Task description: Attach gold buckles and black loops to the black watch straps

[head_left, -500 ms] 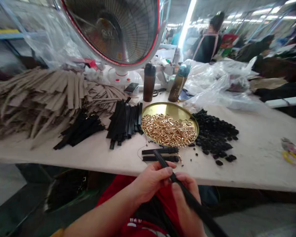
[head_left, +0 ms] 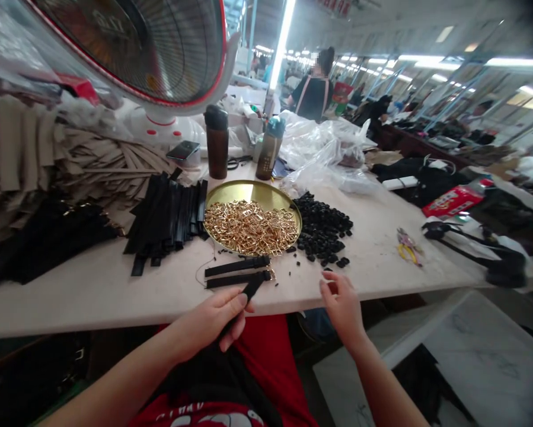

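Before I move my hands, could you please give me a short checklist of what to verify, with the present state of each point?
1. Left hand has a grip on the black strap: ok.
2. Right hand is empty: cannot tell, its fingers are curled.
3. Round tray stands on the table: ok.
4. Small black pieces are all in one pile: not ok, some lie scattered.
5. Yellow-handled tool is apart from both hands: ok.

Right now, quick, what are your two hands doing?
Left hand: closed on a black strap.
Right hand: fingers partly curled, near the small black pieces; whether it holds anything, I can't tell.
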A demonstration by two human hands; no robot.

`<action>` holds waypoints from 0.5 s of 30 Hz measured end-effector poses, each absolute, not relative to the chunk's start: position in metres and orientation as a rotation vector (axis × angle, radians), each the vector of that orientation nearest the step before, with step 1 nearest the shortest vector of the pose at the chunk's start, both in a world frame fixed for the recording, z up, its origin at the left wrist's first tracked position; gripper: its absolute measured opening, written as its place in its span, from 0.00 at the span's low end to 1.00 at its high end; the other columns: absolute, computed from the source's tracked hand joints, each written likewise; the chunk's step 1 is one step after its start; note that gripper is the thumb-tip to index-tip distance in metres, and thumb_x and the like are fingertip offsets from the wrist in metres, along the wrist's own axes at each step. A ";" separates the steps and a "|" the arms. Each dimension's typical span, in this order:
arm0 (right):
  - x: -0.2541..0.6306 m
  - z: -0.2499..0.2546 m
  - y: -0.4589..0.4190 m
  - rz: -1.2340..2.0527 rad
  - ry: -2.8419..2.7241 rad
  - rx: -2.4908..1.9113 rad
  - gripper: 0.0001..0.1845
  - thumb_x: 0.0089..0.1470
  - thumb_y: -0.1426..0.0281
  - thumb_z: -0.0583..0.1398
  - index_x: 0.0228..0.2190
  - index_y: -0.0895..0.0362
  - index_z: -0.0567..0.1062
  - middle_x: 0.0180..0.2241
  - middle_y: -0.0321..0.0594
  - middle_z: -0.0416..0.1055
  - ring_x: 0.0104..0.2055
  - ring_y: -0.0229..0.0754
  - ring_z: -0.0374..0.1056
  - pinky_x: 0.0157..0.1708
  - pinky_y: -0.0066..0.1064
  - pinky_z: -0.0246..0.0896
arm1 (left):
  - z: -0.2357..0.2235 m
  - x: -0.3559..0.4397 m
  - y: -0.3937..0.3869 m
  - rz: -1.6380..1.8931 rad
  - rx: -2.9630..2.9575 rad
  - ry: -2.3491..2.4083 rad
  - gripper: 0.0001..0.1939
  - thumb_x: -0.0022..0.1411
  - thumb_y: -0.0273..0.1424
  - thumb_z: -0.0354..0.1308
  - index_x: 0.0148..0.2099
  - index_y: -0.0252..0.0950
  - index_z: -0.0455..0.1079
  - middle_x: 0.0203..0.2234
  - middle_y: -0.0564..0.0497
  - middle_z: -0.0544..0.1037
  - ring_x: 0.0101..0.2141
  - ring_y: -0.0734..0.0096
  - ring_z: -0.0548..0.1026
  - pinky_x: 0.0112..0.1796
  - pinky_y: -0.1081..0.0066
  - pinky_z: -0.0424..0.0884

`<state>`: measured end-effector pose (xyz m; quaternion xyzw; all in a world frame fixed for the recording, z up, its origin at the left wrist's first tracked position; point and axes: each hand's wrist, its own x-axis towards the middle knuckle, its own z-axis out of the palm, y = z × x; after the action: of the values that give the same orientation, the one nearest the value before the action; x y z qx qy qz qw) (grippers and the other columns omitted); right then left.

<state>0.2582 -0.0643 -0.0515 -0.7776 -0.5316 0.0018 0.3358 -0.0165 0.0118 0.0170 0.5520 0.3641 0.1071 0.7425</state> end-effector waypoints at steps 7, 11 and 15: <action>0.291 -0.046 -0.013 -0.130 -1.479 -2.143 0.13 0.53 0.65 0.51 0.33 0.59 0.71 0.32 0.44 0.69 0.32 0.43 0.65 0.33 0.33 0.59 | 0.005 0.004 0.007 0.175 0.932 0.762 0.14 0.55 0.30 0.46 0.43 0.30 0.62 0.18 0.58 0.64 0.15 0.83 0.57 0.19 0.77 0.49; 0.284 -0.041 0.019 -0.209 -1.609 -2.326 0.12 0.51 0.63 0.54 0.32 0.58 0.72 0.31 0.45 0.69 0.31 0.46 0.64 0.28 0.34 0.54 | 0.004 0.010 0.014 0.189 0.764 0.741 0.15 0.53 0.29 0.48 0.44 0.29 0.62 0.17 0.57 0.64 0.14 0.83 0.57 0.18 0.77 0.50; 0.281 -0.043 0.031 -0.336 -1.789 -2.525 0.09 0.50 0.68 0.54 0.31 0.59 0.72 0.31 0.46 0.68 0.28 0.44 0.64 0.25 0.32 0.50 | -0.001 0.015 0.022 0.186 0.602 0.686 0.14 0.51 0.26 0.48 0.43 0.30 0.63 0.17 0.56 0.65 0.15 0.83 0.58 0.19 0.78 0.52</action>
<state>0.2814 0.0312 -0.0425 -0.8111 -0.5747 -0.1078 0.0143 0.0154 0.0216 -0.0009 0.2901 0.3309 0.0899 0.8935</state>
